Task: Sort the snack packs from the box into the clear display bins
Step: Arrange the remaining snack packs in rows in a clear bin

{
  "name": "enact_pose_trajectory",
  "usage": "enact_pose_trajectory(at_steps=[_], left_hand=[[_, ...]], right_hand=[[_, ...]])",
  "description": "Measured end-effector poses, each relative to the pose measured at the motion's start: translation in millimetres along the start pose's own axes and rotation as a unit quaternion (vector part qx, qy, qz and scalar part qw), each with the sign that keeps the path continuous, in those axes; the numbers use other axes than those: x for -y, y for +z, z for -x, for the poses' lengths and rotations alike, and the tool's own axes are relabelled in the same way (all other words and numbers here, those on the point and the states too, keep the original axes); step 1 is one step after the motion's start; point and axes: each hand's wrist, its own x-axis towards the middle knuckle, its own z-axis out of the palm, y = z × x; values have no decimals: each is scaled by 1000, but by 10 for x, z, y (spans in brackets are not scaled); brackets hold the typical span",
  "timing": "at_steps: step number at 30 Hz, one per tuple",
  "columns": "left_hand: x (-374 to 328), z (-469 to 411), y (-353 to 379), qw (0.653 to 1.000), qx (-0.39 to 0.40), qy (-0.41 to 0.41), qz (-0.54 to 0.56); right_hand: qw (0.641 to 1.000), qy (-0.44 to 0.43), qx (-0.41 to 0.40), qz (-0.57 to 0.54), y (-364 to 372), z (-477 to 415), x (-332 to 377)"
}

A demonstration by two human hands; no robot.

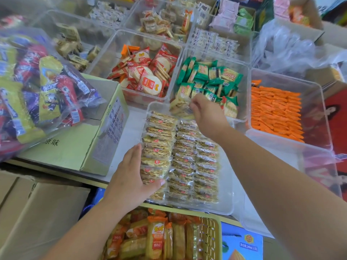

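Note:
A clear display bin [228, 207] in front of me holds rows of clear-wrapped crisp snack packs [195, 166]. My left hand [131, 177] grips the near end of the left row of packs [157, 147], thumb across the front pack. At the bin's far edge, my right hand [206, 113] pinches a few of the same clear-wrapped packs [181, 106], held just above the bin. A green cardboard box [78, 143] lies to the left, under a large plastic bag of mixed snacks [37, 87].
Beyond stand clear bins of red rice-cracker packs [146, 76], green cracker packs [208, 79], orange packs [276, 111] and several pale sweets. A yellow basket of orange snacks [165, 239] sits below the table edge. Brown cartons [37, 212] are at lower left.

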Motion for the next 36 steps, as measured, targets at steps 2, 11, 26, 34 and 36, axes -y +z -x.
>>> enact_pose_trajectory(at_steps=[2, 11, 26, 34, 36], left_hand=[[3, 2, 3, 1000, -2, -4, 1], [-1, -2, 27, 1000, -10, -15, -6], [-19, 14, -5, 1000, -14, -1, -2], [-11, 13, 14, 1000, -12, 6, -3], [-11, 9, 14, 1000, -10, 4, 0]], right_hand=[[1000, 1, -19, 16, -130, 129, -123], [970, -25, 54, 234, -572, 512, -650], [878, 55, 282, 382, -36, 146, -674], [890, 144, 309, 302, 195, -104, -808], [891, 147, 316, 291, 271, -132, -905]])
